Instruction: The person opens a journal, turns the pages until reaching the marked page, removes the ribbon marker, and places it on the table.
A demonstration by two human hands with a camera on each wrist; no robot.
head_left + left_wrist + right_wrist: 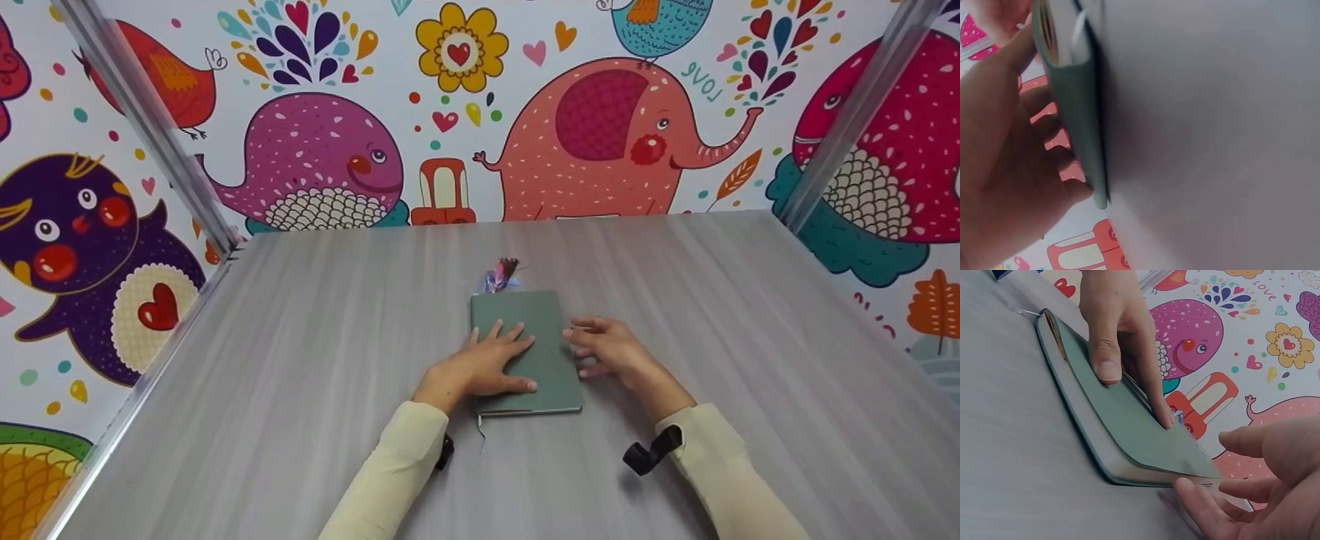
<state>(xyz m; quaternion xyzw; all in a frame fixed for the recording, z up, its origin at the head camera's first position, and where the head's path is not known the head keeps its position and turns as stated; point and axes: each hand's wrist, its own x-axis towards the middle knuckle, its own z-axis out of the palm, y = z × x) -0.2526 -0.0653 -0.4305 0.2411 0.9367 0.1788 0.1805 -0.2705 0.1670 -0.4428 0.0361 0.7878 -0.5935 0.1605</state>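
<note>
- Left hand (484,367): fingers spread on green notebook (551,360).
- Right hand (611,349): fingers loosely parted beside it.
- Left wrist view: spine (1076,104), hidden from head view.
- Wall lettering (1265,291): "Love".

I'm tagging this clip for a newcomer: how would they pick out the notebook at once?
On the grey table, find the spread left hand and the right hand nearby. The notebook lies under the left hand: a flat green rectangle, larger and plainer than the small multicoloured bundle beyond its far edge.

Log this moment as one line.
left hand: spread on green notebook | right hand: by notebook's right edge, contact unclear | notebook: flat on table
</note>
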